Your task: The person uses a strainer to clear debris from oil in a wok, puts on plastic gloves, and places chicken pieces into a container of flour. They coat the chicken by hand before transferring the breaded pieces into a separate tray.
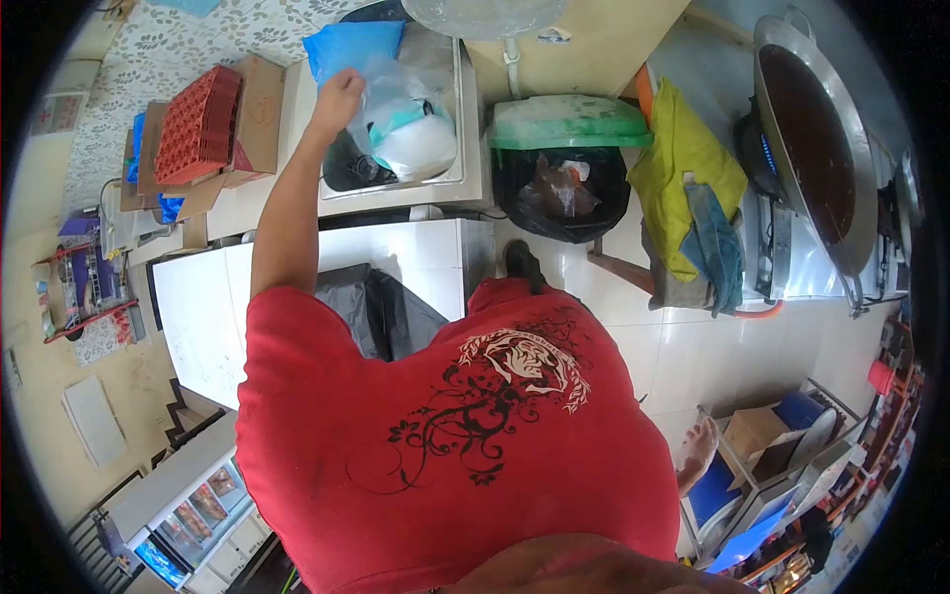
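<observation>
Left hand clutching clear plastic bag over sink, upper left of the frame.
Head view: grip closed on the bag's top edge, bag hanging into the basin beside a blue bag and a dark round vessel. Red crate on the surface left of the sink, green-lidded bin just right of it. Right hand low at lower right of the frame, grip impossible to tell.

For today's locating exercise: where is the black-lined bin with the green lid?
In the head view the bin stands at upper centre, right of the sink and left of the yellow cloth.
</observation>
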`<state>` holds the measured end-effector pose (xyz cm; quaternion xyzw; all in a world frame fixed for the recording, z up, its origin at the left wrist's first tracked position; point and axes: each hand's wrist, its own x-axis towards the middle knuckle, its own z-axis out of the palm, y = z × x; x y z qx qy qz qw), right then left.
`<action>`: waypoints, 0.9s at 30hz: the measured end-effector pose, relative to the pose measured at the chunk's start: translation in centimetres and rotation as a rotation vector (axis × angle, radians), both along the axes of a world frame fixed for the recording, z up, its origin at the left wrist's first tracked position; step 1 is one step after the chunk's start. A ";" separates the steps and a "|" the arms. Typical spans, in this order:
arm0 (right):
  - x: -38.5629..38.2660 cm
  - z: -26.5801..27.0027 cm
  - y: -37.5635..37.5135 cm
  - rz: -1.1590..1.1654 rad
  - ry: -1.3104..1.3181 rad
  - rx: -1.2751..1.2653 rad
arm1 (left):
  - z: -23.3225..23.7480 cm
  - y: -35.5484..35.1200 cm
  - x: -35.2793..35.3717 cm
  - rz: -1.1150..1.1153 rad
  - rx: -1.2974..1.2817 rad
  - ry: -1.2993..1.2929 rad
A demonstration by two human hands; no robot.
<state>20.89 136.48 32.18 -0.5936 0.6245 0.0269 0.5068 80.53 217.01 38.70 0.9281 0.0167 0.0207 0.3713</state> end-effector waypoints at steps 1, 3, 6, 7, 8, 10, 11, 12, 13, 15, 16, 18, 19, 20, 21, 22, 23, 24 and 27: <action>0.3 0.2 -0.1 0.031 -0.009 -0.021 | 0.2 0.1 -0.1 0.050 -0.064 -0.020; 0.8 0.1 -1.8 0.172 -0.035 -0.066 | 0.3 0.1 -0.2 0.039 0.101 -0.154; 4.7 3.0 -1.2 0.356 -0.040 -0.174 | 1.1 -0.3 -1.1 0.016 0.304 -0.197; 6.2 4.2 -0.8 0.418 -0.055 -0.193 | 1.4 -0.5 -1.4 0.008 0.364 -0.185; 7.4 5.0 -0.6 0.481 -0.070 -0.212 | 1.4 -0.4 -1.5 0.008 0.391 -0.185; 10.4 7.6 0.6 0.571 -0.083 -0.245 | 0.9 0.2 -1.9 0.009 0.444 -0.182; 12.4 9.4 2.0 0.598 -0.083 -0.258 | 0.3 0.5 -2.1 0.035 0.326 -0.153; 14.1 10.6 3.2 0.625 -0.084 -0.272 | -0.5 0.8 -2.1 0.061 0.209 -0.125; 15.4 11.3 3.9 0.650 -0.113 -0.279 | -0.8 1.1 -2.1 0.087 0.091 -0.097; 17.6 12.3 4.9 0.705 -0.167 -0.295 | -0.8 0.4 -2.9 0.102 -0.067 -0.036; 18.6 12.4 5.0 0.751 -0.171 -0.307 | -0.9 0.2 -3.1 0.111 -0.148 -0.007; 20.7 12.4 5.4 0.841 -0.180 -0.334 | -2.4 1.1 -2.7 0.172 -0.329 0.052; 21.8 12.6 5.8 0.874 -0.191 -0.353 | -3.3 1.7 -2.5 0.202 -0.420 0.082; 22.8 12.8 6.5 0.908 -0.200 -0.371 | -3.6 1.8 -2.5 0.215 -0.266 0.050; 23.8 13.1 7.3 0.941 -0.210 -0.389 | -3.9 1.6 -2.4 0.225 -0.111 0.018; 24.8 13.5 8.1 0.947 -0.201 -0.375 | -4.1 1.6 -2.3 0.234 0.043 -0.013; 25.6 14.1 8.8 0.954 -0.191 -0.362 | -4.3 2.0 -2.2 0.184 0.176 -0.004; 26.1 14.5 9.3 0.961 -0.179 -0.348 | -4.5 2.4 -2.2 0.134 0.309 0.006; 26.6 14.7 9.9 0.966 -0.194 -0.362 | -2.7 2.4 -2.6 0.057 0.459 -0.001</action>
